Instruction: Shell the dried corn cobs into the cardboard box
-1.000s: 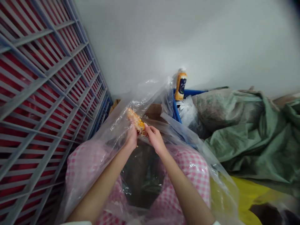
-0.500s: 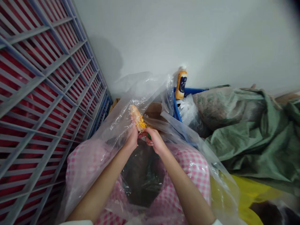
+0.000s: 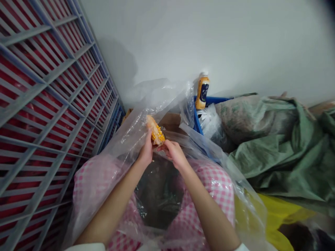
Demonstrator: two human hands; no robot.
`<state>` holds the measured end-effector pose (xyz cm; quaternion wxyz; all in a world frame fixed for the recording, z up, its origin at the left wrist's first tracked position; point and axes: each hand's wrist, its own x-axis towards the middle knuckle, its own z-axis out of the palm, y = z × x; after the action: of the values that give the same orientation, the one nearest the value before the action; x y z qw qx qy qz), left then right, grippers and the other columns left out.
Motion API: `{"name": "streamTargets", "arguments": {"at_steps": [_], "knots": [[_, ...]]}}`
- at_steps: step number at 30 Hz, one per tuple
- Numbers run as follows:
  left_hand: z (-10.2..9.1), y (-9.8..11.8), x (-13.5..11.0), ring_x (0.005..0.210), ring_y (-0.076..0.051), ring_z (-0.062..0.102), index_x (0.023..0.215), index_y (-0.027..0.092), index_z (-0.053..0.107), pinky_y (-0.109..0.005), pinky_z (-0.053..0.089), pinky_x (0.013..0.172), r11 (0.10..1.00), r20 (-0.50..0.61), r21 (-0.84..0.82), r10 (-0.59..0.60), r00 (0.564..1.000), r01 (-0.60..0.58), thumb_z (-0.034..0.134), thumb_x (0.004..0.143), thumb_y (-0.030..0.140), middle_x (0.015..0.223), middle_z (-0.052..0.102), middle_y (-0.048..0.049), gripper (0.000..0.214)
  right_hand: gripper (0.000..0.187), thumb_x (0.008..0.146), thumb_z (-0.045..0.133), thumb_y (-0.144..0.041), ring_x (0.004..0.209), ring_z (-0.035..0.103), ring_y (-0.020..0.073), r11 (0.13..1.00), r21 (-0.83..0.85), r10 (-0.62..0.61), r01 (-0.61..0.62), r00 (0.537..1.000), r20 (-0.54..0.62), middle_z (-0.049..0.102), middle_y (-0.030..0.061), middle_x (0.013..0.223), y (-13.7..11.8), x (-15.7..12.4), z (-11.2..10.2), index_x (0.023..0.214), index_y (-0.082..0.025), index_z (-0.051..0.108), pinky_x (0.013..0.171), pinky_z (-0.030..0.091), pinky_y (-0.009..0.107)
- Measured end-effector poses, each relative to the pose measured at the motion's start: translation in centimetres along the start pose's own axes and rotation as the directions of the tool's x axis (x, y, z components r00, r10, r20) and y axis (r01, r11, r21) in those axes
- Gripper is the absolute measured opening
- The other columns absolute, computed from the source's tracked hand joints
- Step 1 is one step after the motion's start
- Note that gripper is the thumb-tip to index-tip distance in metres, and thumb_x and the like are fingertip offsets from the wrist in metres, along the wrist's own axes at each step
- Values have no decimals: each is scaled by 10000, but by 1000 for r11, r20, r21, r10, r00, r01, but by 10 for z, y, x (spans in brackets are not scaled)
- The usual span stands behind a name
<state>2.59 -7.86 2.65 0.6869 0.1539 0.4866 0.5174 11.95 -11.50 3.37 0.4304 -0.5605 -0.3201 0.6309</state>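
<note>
My left hand (image 3: 147, 148) is closed round an ear of corn (image 3: 155, 130), tilted with its tip up and to the left. Yellow kernels cover its right side, while the upper left part looks pale and stripped. At the corn's lower end my right hand (image 3: 174, 152) is closed on a small tool, mostly hidden by the fingers; a thin dark edge of it shows beside the kernels, and its green handle showed earlier. Both hands are above a large clear plastic bag (image 3: 120, 143) spread over my lap and the pink checked cloth (image 3: 216, 184).
Stacked plastic crates (image 3: 49, 80) with red contents rise on the left. Ahead are a cardboard box (image 3: 171, 120) and a pale wall. To the right stand a blue crate (image 3: 197, 122), an orange drink bottle (image 3: 202, 91), a green sack (image 3: 282, 160) and a yellow bag (image 3: 277, 212).
The corn has turned slightly in my left hand, so more yellow kernels face me. My right fingers have shifted a little, and the green handle is now hidden.
</note>
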Motion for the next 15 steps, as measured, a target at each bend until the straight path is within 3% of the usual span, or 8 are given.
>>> {"name": "streamTargets", "arguments": {"at_steps": [3, 6, 8, 11, 15], "knots": [[0, 9, 2, 742, -152, 626, 936, 167, 611, -250, 493, 699, 995, 33, -104, 13, 999, -10, 482, 832, 388, 785, 659, -33, 276, 239, 699, 503, -328, 481, 366, 71, 900, -393, -242, 188, 966, -92, 556, -15, 570, -3, -1, -4, 694, -138, 648, 457, 253, 193], [0, 16, 3, 660, -131, 610, 901, 171, 590, -252, 494, 680, 978, 48, -209, 8, 999, 2, 506, 822, 352, 725, 629, -12, 214, 214, 674, 548, -302, 564, 430, 103, 789, -551, -371, 272, 925, -75, 552, -26, 595, -5, -3, -6, 769, -160, 677, 533, 296, 214], [-1, 18, 2, 631, -126, 600, 852, 172, 578, -255, 493, 661, 965, 42, -263, -10, 999, 21, 510, 820, 323, 695, 611, -6, 169, 228, 679, 539, -296, 568, 434, 101, 826, -482, -360, 292, 931, -54, 572, -24, 642, -5, -3, -5, 806, -171, 680, 540, 306, 214], [-2, 20, 1, 657, -127, 605, 820, 175, 562, -252, 489, 652, 947, 11, -321, -31, 999, 33, 488, 834, 301, 709, 606, -9, 147, 246, 705, 484, -300, 456, 347, 65, 957, -215, -211, 197, 977, -44, 569, -23, 645, -4, -3, -3, 804, -167, 665, 440, 251, 197], [-3, 21, -1, 692, -141, 612, 824, 174, 564, -264, 488, 655, 942, 9, -334, -19, 1000, 21, 526, 811, 300, 739, 610, -15, 132, 208, 699, 511, -341, 348, 165, 46, 1000, -12, -25, 25, 999, -37, 311, -79, 395, -3, -4, -1, 655, -155, 594, 357, 86, 201]]}}
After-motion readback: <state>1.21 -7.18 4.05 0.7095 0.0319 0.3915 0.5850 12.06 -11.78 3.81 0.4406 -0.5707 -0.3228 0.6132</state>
